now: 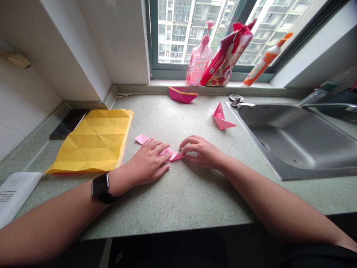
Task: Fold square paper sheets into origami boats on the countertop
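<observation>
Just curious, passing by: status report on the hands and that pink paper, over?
Left hand flat on pink paper. Right hand pinching its right tip. Folded pink boat nearby, apart from hands.

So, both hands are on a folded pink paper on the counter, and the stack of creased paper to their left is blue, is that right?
Not quite: the head view shows the stack of creased paper is yellow, not blue. The rest stands: the left hand and the right hand are both on the folded pink paper on the counter.
</observation>
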Motion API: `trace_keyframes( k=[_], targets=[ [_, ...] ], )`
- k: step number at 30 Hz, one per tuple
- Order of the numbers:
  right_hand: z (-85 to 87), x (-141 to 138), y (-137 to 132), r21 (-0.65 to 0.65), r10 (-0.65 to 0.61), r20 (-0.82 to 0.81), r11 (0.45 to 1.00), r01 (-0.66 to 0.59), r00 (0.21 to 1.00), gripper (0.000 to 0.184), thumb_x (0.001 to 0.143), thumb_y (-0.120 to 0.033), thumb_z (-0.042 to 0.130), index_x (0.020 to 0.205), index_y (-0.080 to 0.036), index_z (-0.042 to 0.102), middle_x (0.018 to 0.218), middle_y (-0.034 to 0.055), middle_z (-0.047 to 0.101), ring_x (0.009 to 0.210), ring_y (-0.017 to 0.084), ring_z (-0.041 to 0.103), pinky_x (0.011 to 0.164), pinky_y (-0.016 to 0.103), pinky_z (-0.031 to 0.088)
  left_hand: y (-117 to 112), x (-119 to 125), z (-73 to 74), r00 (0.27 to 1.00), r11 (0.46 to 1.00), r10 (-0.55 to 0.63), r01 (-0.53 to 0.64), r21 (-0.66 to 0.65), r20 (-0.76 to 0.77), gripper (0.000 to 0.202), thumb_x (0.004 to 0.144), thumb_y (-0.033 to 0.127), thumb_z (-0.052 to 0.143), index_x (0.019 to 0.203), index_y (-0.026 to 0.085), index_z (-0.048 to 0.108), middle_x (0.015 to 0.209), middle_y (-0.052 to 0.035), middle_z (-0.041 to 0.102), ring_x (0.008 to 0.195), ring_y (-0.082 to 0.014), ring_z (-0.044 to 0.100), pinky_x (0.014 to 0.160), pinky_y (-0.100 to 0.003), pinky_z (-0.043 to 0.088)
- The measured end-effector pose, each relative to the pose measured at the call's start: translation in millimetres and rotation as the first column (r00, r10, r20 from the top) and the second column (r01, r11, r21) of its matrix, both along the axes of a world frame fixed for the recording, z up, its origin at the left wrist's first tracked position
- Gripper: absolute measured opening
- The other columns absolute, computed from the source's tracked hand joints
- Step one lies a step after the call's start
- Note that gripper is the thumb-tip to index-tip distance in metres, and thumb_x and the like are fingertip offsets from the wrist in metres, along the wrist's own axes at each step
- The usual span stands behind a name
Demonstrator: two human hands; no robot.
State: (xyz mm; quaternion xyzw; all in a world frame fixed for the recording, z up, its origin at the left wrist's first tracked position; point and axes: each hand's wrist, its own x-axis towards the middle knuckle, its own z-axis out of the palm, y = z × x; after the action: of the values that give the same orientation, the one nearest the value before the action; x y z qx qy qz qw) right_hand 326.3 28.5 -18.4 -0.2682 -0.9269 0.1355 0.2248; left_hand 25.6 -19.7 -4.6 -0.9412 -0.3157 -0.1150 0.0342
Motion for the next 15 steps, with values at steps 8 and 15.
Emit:
trace_keyframes(
  k=[8,15],
  targets=[
    [1.1,-2.8,-1.9,-0.013,-0.002,-0.005,1.0,0.002,1.0,0.006,0.103,-0.023,0.075,0.101,-0.028,0.079,0.116,0.0058,0.081,0.108,0.024,0.072,0.098,0.044,0.057,6.0,3.5,-3.2,0.97,0.989,-0.12,0.136,-0.06,0.21,0.028,0.114,0.015,0.049,0.129,0.015,0.073,0.125,-0.0133,0.079,0.115,-0.0281,0.07,0.109,-0.049,0.057],
    [2.1,-5.6,-2.6,-0.041,-0.037,0.006,0.998,0.037,0.999,0.007,0.104,-0.026,0.075,0.099,-0.028,0.08,0.114,0.0055,0.081,0.106,0.024,0.072,0.1,0.045,0.056,6.1,1.9,-0.9,0.966,0.984,-0.123,0.148,-0.095,0.225,0.024,0.112,0.023,0.059,0.128,0.019,0.075,0.128,-0.0122,0.08,0.114,-0.0286,0.071,0.107,-0.049,0.058]
  ],
)
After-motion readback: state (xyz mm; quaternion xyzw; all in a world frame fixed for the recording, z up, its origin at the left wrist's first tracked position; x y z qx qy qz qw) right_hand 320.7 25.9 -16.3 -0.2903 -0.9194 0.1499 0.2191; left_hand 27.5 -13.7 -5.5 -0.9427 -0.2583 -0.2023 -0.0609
